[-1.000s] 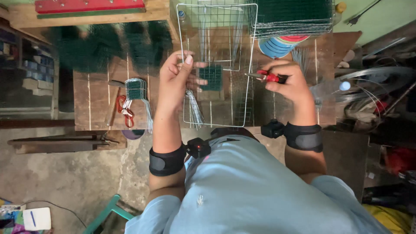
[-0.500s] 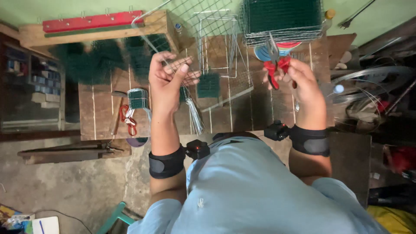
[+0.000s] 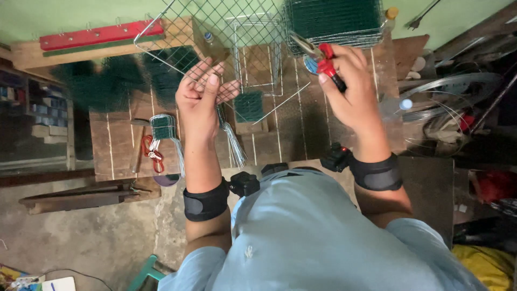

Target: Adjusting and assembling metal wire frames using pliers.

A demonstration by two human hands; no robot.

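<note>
Single head camera, looking steeply down, close over wooden workbench (image 3: 124, 145).

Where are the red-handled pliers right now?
In the head view, the red-handled pliers sit upper right of centre, gripped in the right hand, raised before the stack of green mesh panels, beside the wire mesh frame the left hand holds.

A wooden plank tabletop (image 3: 116, 145) carries the work. On its left part lie red-handled pliers (image 3: 151, 153) with a small wire bundle wrapped in green mesh (image 3: 163, 129) just beside them; near the middle lies a small folded green mesh piece (image 3: 249, 106). At the far right sits a stack of green mesh panels (image 3: 334, 21), and a wire frame basket (image 3: 258, 54) stands at the far middle.
</note>
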